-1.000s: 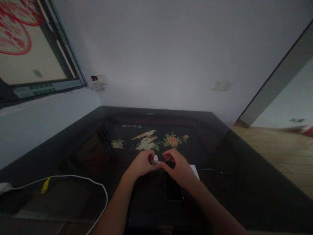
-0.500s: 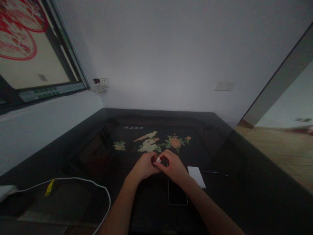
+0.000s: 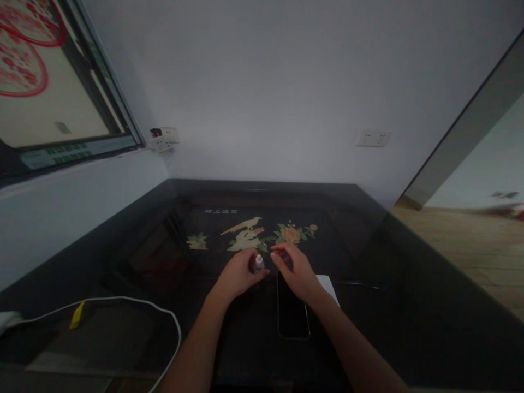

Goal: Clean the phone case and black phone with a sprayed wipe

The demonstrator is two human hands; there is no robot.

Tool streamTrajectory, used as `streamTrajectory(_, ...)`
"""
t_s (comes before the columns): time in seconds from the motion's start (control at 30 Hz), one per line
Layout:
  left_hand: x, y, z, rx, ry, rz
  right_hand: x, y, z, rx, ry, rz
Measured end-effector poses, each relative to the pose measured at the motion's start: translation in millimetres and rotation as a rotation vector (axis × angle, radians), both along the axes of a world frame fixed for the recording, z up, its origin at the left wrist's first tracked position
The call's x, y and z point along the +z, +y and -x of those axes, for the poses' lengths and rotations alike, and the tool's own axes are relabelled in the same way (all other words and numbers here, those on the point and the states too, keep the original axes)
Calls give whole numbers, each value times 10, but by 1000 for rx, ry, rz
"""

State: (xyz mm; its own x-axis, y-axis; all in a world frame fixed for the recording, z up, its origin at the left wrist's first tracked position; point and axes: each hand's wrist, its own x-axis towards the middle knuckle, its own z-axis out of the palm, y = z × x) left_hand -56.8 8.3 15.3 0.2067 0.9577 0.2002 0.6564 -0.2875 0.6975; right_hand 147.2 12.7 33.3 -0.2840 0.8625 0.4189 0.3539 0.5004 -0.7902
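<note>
Near left: white block [image 3: 9, 321] at the edge of view, with a white cable [image 3: 135, 298] looping right across the dark glossy table [image 3: 135, 259] and back toward the near edge; yellow tag [image 3: 77, 315] on it. Far left: window [image 3: 77, 103] with red round decorations [image 3: 22, 68], then a socket cluster [image 3: 164, 141] in the wall corner. Left hand [image 3: 238, 273] is just left of center, thumb and fingers closed around a small clear bottle [image 3: 259, 266] with a white top. Bottle is roughly upright, just near of the bird picture [image 3: 245, 232] in the tabletop. Right hand [image 3: 293, 270] is just right of the bottle, apart from it, fingers curled, thumb close to index tip; can't tell if anything is pinched there. Dark-screened phone [image 3: 292, 314] lies under and near of the right hand. White card [image 3: 328, 286] sits right of it, partly hidden by the wrist. Far right: double wall socket [image 3: 373, 138], then wood-look floor [image 3: 462, 245] beyond the table edge.
</note>
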Motion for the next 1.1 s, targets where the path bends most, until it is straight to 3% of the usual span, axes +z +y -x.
streamTrajectory(0.13,71,-27,-7,49,7,-78,54,81,-208,-69,-4,22)
streamTrajectory(0.3,265,-193,-3,237,-145,-425,15,92,-524,-89,-133,68)
streamTrajectory(0.37,282,-288,-65,135,-182,-574,-73,91,-630,-97,-207,68)
streamTrajectory(0.4,272,-335,-123,-15,-125,-602,-128,95,-670,-100,-245,64)
streamTrajectory(0.47,226,-413,-279,-291,48,-507,-237,106,-717,-104,-307,66)
streamTrajectory(0.63,90,-494,-627,-598,339,-226,-358,97,-691,-57,-379,120)
streamTrajectory(0.83,74,-482,-636,-608,467,-124,-332,47,-618,-27,-365,93)
streamTrajectory(1.1,42,-457,-585,-597,420,-192,-336,-1,-582,-92,-282,212)
